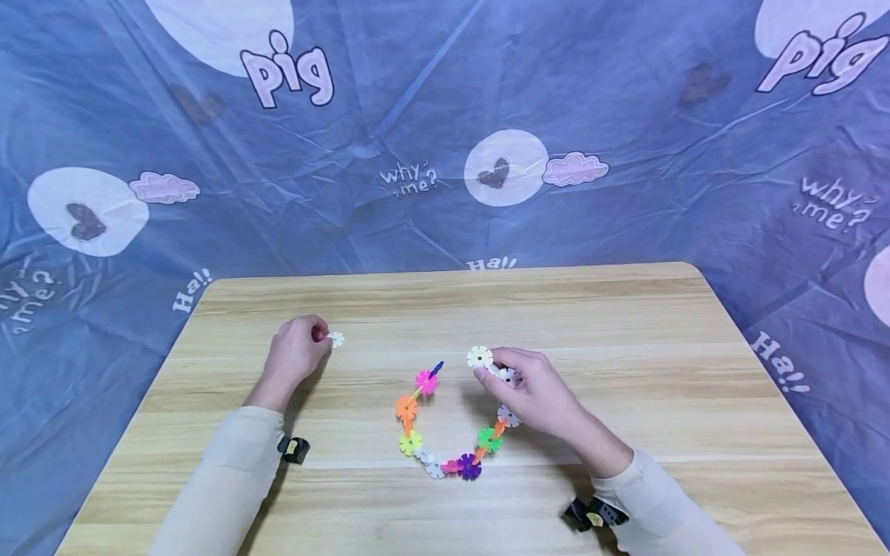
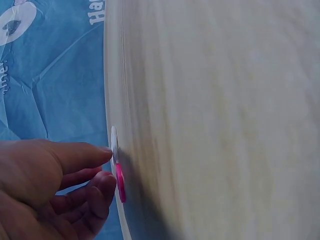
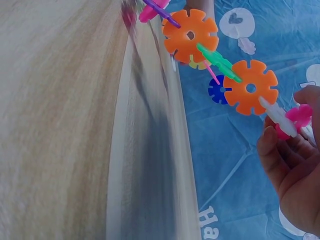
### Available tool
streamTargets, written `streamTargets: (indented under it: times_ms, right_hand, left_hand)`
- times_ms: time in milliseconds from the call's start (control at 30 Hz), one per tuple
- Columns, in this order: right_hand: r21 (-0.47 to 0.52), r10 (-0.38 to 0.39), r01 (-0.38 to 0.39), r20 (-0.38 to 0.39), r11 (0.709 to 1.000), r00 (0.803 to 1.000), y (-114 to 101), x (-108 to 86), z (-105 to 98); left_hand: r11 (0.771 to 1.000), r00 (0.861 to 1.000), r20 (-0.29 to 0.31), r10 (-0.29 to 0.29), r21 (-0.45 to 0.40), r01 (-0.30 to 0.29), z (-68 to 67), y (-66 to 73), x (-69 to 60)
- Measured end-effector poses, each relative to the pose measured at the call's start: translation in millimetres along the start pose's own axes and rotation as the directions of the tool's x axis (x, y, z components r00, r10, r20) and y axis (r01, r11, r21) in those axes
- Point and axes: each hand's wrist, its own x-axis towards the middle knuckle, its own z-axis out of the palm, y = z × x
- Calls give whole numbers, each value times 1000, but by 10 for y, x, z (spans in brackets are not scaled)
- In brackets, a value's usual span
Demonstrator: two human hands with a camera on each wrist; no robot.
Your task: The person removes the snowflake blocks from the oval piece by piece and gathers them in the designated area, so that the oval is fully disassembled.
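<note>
A curved chain of notched discs, with an orange disc (image 1: pixel 406 408) and a purple disc (image 1: pixel 469 466) among them, runs to my right hand (image 1: pixel 538 390), which pinches it near its end, beside a cream disc (image 1: pixel 480 357). In the right wrist view, my fingers (image 3: pixel 280 150) are at a pink disc (image 3: pixel 300 116) joined to a white one, beyond an orange disc (image 3: pixel 251 88). My left hand (image 1: pixel 295 354) pinches a small white disc (image 1: pixel 337 340), apart from the chain; the left wrist view shows a pink disc (image 2: pixel 120 183) beside it, both edge-on.
The wooden table (image 1: pixel 598 309) ends at a back edge, behind which hangs a blue printed cloth (image 1: pixel 389 93). The chain's other end, a dark blue disc (image 1: pixel 436 369) on a pink one, lies between the hands.
</note>
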Motion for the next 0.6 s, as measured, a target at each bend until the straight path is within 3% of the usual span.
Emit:
streamTargets:
  times_ms: [400, 600]
  right_hand:
    - [-5, 4, -4, -7, 1000, 1000, 16, 3, 3]
    - [-8, 0, 0, -14, 1000, 1000, 11, 12, -2]
  left_hand:
    - [994, 1000, 15, 19, -104, -17, -15, 39, -105]
    - [983, 996, 4, 94, -159, -92, 0, 162, -170]
